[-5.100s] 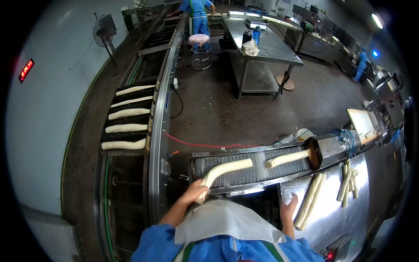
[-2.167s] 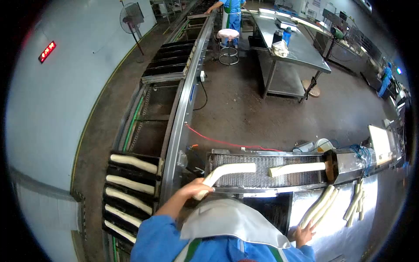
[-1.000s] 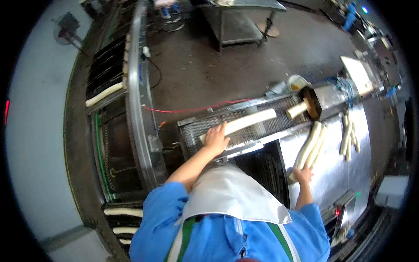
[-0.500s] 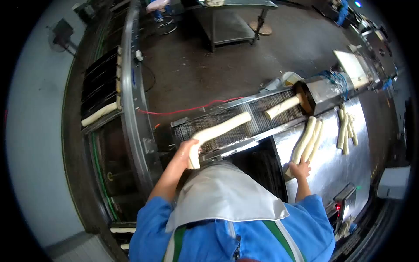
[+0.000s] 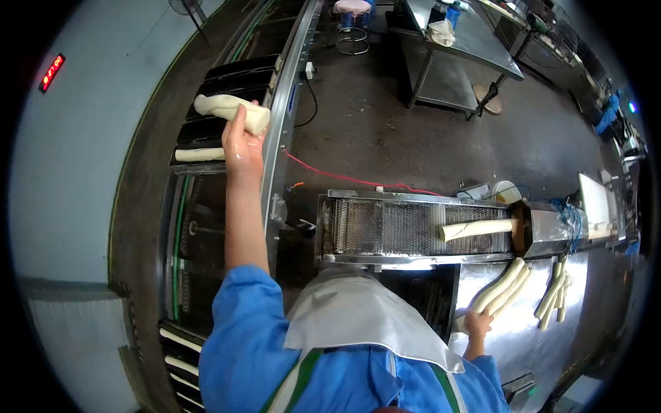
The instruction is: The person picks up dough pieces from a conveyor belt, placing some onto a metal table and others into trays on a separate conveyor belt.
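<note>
My left hand (image 5: 242, 151) is closed around a thick, pale dough roll (image 5: 219, 106), held above the black baking pans (image 5: 200, 132) at the far left. The roll bends over, and its cut end faces right. Another dough roll (image 5: 200, 155) lies in the pan just below. Low on the right, my right hand (image 5: 478, 323) grips the near end of long dough rolls (image 5: 501, 288) lying side by side on the steel table (image 5: 516, 351). Its fingertips are partly hidden against the dough.
A mesh conveyor (image 5: 385, 227) carries one dough roll (image 5: 476, 230) out of a steel machine (image 5: 551, 230). Thinner dough strips (image 5: 553, 296) lie at the table's right. More filled pans (image 5: 180, 368) sit lower left. A metal rail (image 5: 286, 103) separates the pan line from the floor, where a red cord (image 5: 344, 180) runs.
My left hand has lifted the dough roll off the mesh conveyor and carried it left over the pans. My right hand stays at the rolls on the table. The view has turned left.
</note>
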The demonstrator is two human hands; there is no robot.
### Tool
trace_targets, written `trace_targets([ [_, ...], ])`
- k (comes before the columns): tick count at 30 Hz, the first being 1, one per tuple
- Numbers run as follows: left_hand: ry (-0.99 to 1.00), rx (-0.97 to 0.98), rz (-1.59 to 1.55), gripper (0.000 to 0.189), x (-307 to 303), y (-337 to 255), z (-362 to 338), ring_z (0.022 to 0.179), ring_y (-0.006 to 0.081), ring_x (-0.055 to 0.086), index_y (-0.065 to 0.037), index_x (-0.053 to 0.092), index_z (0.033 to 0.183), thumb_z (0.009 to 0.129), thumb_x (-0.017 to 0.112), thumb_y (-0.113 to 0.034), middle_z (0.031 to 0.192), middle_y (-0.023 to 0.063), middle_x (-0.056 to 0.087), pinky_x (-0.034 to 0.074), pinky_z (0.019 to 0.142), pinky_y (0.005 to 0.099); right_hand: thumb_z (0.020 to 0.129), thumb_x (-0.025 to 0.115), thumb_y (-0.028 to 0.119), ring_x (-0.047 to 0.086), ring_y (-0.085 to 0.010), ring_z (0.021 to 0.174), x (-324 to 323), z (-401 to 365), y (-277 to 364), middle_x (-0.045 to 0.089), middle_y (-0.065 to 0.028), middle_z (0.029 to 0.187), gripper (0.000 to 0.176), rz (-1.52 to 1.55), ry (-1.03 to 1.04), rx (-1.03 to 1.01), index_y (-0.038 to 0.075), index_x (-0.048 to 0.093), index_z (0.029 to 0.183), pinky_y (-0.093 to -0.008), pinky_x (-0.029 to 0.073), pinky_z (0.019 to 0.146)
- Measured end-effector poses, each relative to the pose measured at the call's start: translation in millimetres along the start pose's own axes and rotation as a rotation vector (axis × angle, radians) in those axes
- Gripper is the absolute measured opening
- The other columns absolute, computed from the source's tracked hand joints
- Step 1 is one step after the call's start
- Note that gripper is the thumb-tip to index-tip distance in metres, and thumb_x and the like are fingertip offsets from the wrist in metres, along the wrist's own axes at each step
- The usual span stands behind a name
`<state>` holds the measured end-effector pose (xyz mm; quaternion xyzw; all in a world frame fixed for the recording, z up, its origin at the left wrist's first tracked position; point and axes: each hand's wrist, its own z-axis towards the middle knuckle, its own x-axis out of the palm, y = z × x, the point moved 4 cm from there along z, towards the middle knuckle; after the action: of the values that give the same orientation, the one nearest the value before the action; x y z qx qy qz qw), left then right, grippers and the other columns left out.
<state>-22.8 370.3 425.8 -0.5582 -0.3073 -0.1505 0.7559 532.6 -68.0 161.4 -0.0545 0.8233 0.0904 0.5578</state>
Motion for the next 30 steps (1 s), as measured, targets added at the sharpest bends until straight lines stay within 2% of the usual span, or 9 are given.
trace_targets([
  [2, 0.091, -0.160, 0.136, 0.051, -34, 10, 2, 0.116, 0.0280, 0.053, 0.005, 0.035, 0.136, 0.097, 0.053, -0.022, 0.135, 0.0248, 0.046, 0.046, 0.095, 0.0374, 0.067, 0.069, 0.029, 0.051, -0.0370, 0.113, 15, 17, -6, 0.047, -0.0155, 0.132, 0.064, 0.065, -0.141, -0.042, 0.013, 0.055, 0.127, -0.0464, 0.046, 0.092],
  [5, 0.047, -0.320, 0.169, 0.065, -57, 9, -34, 0.116, 0.0276, 0.056, 0.005, 0.027, 0.145, 0.093, 0.057, -0.019, 0.136, 0.0236, 0.048, 0.047, 0.093, 0.0335, 0.071, 0.062, 0.019, 0.054, -0.0207, 0.082, -2, 23, 21, 0.057, -0.0084, 0.089, 0.035, 0.880, 0.162, -0.338, -0.001, 0.056, 0.100, -0.0352, 0.045, 0.071],
  [8, -0.032, -0.392, 0.225, 0.058, -93, 2, -61, 0.116, 0.0251, 0.056, 0.003, 0.036, 0.142, 0.093, 0.059, -0.020, 0.131, 0.0212, 0.053, 0.046, 0.092, 0.0315, 0.075, 0.055, 0.009, 0.054, -0.0210, 0.080, -65, -6, 77, 0.058, -0.0094, 0.093, 0.041, 1.084, 0.309, -0.413, -0.001, 0.054, 0.115, -0.0340, 0.046, 0.072],
  [14, -0.198, -0.422, 0.226, 0.055, -170, -6, -117, 0.112, 0.0201, 0.058, 0.002, 0.041, 0.139, 0.092, 0.058, -0.020, 0.125, 0.0156, 0.059, 0.043, 0.093, 0.0291, 0.075, 0.060, 0.031, 0.058, -0.0230, 0.096, -190, -123, 226, 0.060, -0.0143, 0.106, 0.064, 0.840, 0.531, -0.941, -0.003, 0.051, 0.128, -0.0326, 0.047, 0.083],
  [19, -0.303, -0.444, 0.216, 0.055, -205, -12, -151, 0.110, 0.0187, 0.058, 0.000, 0.045, 0.138, 0.090, 0.061, -0.020, 0.121, 0.0142, 0.061, 0.043, 0.092, 0.0287, 0.067, 0.065, 0.078, 0.058, -0.0173, 0.094, -246, -250, 371, 0.061, -0.0064, 0.103, 0.093, 0.427, 0.744, -1.563, 0.002, 0.060, 0.119, -0.0317, 0.047, 0.082],
  [20, -0.331, -0.452, 0.218, 0.055, -208, -15, -156, 0.109, 0.0184, 0.058, 0.000, 0.045, 0.137, 0.089, 0.061, -0.021, 0.121, 0.0141, 0.061, 0.043, 0.092, 0.0288, 0.072, 0.069, 0.067, 0.058, -0.0174, 0.093, -252, -293, 404, 0.060, -0.0059, 0.100, 0.077, 0.433, 0.890, -1.717, 0.003, 0.063, 0.114, -0.0321, 0.047, 0.082],
  [25, -0.433, -0.436, 0.269, 0.057, -229, -30, -188, 0.105, 0.0199, 0.060, -0.001, 0.042, 0.140, 0.091, 0.061, -0.023, 0.120, 0.0138, 0.062, 0.046, 0.089, 0.0298, 0.073, 0.071, 0.033, 0.054, -0.0235, 0.105, -225, -442, 548, 0.054, -0.0114, 0.115, 0.065, 0.284, 0.659, -2.029, 0.004, 0.057, 0.129, -0.0348, 0.044, 0.093],
  [27, -0.458, -0.428, 0.195, 0.057, -259, -23, -198, 0.106, 0.0199, 0.059, -0.002, 0.044, 0.140, 0.091, 0.061, -0.024, 0.121, 0.0133, 0.061, 0.046, 0.089, 0.0300, 0.069, 0.074, 0.038, 0.050, -0.0363, 0.114, -194, -461, 608, 0.054, -0.0215, 0.120, 0.059, 0.318, -0.258, -2.261, 0.017, 0.063, 0.123, -0.0413, 0.042, 0.102],
  [30, -0.559, -0.433, 0.109, 0.052, -279, -26, -218, 0.106, 0.0190, 0.058, -0.003, 0.048, 0.137, 0.092, 0.061, -0.025, 0.120, 0.0117, 0.062, 0.045, 0.087, 0.0298, 0.070, 0.073, 0.026, 0.048, -0.0382, 0.115, -139, -462, 641, 0.056, -0.0208, 0.118, 0.047, 0.289, -0.380, -2.148, 0.014, 0.065, 0.114, -0.0457, 0.042, 0.100],
])
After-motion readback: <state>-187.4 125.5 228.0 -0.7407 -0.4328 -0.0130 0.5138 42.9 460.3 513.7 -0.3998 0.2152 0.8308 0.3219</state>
